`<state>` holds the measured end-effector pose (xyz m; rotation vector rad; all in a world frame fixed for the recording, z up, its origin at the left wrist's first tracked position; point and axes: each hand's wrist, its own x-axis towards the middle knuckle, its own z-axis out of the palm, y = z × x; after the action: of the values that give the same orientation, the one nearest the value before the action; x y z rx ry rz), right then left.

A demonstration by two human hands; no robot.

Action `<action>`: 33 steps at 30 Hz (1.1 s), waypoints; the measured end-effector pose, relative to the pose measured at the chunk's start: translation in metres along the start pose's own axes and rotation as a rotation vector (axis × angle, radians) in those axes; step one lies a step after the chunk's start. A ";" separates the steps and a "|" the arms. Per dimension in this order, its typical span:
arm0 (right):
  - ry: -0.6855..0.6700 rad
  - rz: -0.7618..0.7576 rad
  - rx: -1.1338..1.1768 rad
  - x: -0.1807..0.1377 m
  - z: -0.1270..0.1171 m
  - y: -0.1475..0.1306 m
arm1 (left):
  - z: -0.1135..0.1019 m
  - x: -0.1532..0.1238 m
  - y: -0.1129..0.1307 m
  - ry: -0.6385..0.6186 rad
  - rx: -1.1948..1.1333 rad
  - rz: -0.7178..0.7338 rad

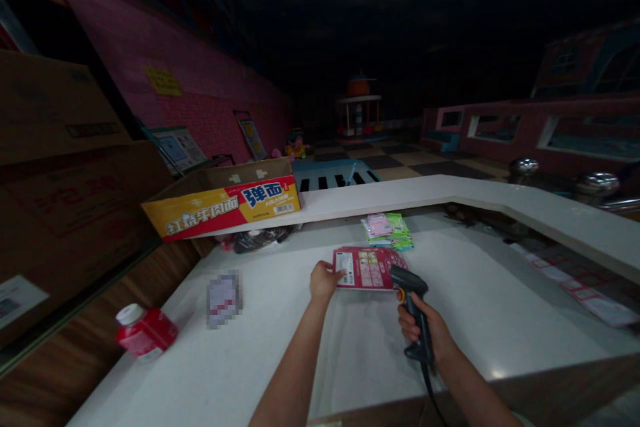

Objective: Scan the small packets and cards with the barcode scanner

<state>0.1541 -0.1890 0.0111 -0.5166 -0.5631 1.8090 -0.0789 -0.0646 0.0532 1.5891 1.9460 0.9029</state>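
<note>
My left hand (324,280) pinches the left edge of a flat pink packet (367,268) that lies on the white counter (280,340), printed back side up. My right hand (430,332) is wrapped round the grip of a black handheld barcode scanner (413,307). The scanner's head sits just over the packet's right end, and its cable runs down past my wrist. A small stack of pink and green packets (387,229) lies farther back on the counter.
A yellow and red cardboard tray (225,203) rests on the raised white ledge (450,190). A dark bundle (260,239) lies under it. A red bottle with a white cap (145,332) lies at the left, near a small card (223,297). Cartons are stacked at the far left.
</note>
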 end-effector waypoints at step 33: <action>0.180 -0.060 -0.779 0.012 0.106 0.070 | -0.023 -0.022 -0.095 0.140 -1.278 0.020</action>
<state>0.0346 -0.2093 0.0512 -1.1558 -1.1451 1.4197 -0.1539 -0.1012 -0.0026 0.7530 0.9290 1.7677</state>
